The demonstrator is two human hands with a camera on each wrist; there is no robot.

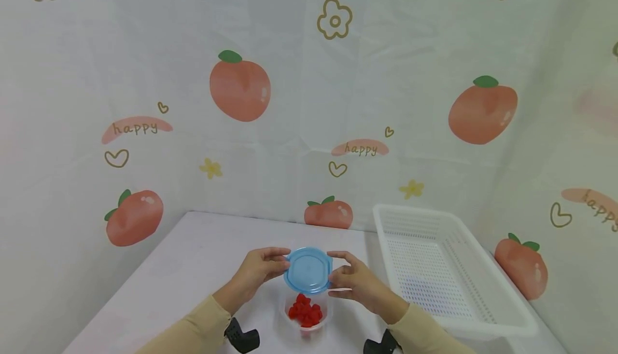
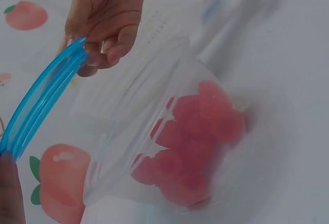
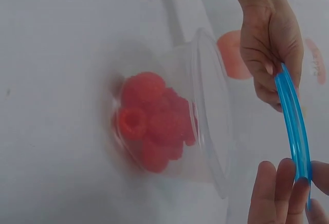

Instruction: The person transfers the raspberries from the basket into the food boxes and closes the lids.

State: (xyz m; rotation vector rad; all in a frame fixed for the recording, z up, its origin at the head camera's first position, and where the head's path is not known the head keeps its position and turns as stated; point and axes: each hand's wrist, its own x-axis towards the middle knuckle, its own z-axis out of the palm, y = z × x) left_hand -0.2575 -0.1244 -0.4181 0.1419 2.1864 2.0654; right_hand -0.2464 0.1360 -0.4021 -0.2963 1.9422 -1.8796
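Observation:
A round blue lid [image 1: 309,271] is held up between both hands, apart from the tub below it. My left hand [image 1: 258,272] pinches its left edge with thumb and fingers. On the opposite edge my right hand [image 1: 354,281] grips it the same way. Beneath the lid stands a clear plastic tub [image 3: 211,106], its top uncovered. Several red raspberries [image 2: 187,147] lie in the bottom of the tub. In the left wrist view the lid hangs tilted beside the tub's rim.
A large white perforated basket [image 1: 434,268] stands to the right on the white table [image 1: 159,284]. Behind the table hangs a white curtain [image 1: 289,86] printed with peaches, hearts and flowers.

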